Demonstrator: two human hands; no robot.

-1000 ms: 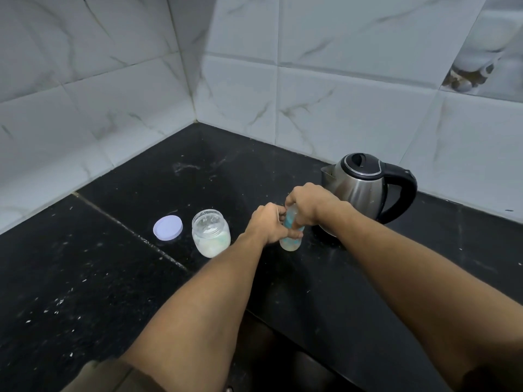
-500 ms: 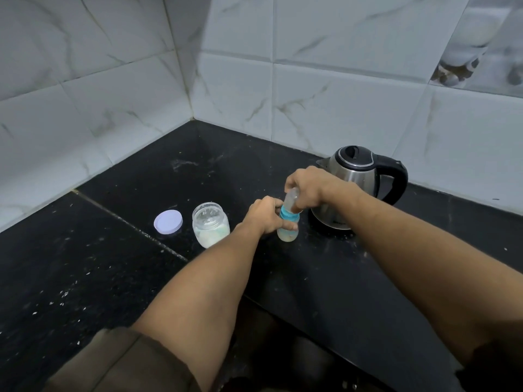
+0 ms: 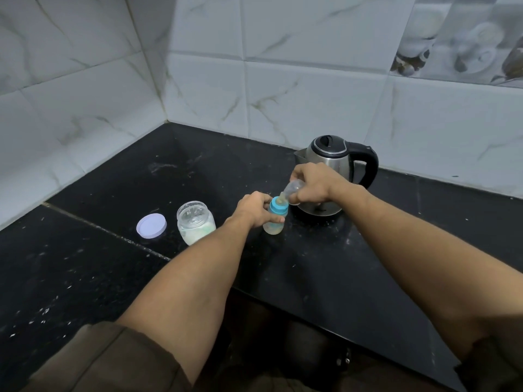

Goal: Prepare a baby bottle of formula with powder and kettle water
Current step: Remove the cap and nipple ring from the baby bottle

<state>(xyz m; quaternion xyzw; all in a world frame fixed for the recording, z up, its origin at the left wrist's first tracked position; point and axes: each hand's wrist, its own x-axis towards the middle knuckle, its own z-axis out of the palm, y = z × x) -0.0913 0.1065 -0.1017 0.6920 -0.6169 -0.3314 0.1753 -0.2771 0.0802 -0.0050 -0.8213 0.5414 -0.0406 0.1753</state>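
Note:
A small clear baby bottle (image 3: 274,228) with a blue collar stands on the black counter (image 3: 325,267). My left hand (image 3: 256,208) grips its body. My right hand (image 3: 314,184) holds the clear cap (image 3: 293,189), tilted and lifted just off the teat. Left of the bottle stands an open glass jar (image 3: 196,222) with white powder in its bottom. Its pale lilac lid (image 3: 151,225) lies flat further left. A steel kettle (image 3: 335,161) with a black handle and lid stands behind my right hand.
White marbled tile walls (image 3: 297,89) meet in a corner behind the counter. The counter's front edge runs diagonally below my arms, with dark space beneath it. White specks dot the counter at the left.
My right hand has lifted the clear cap up and to the right, off the bottle, and the blue collar and teat now show. My left hand stays on the bottle.

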